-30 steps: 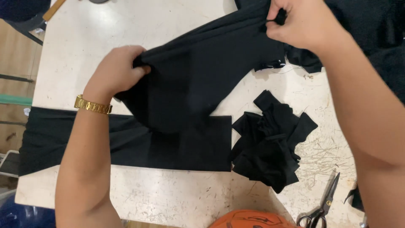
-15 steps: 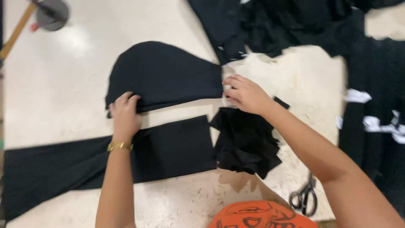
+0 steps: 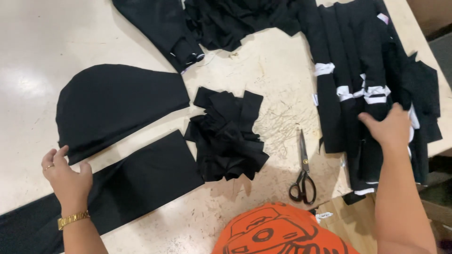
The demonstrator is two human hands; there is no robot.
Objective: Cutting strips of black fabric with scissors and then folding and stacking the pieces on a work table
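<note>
My arms are bare, no sleeves. A gold link bracelet circles my left wrist, and my orange shirt with its black line drawing shows right of it.

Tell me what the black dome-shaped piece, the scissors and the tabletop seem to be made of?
The dome-shaped piece looks like soft matte black fabric, stacked in layers along its lower edge. The scissors seem to have bare metal blades and black, probably plastic, handles. The tabletop looks like glossy pale laminate or stone, reflecting lamps and scratched near the scissors.
</note>
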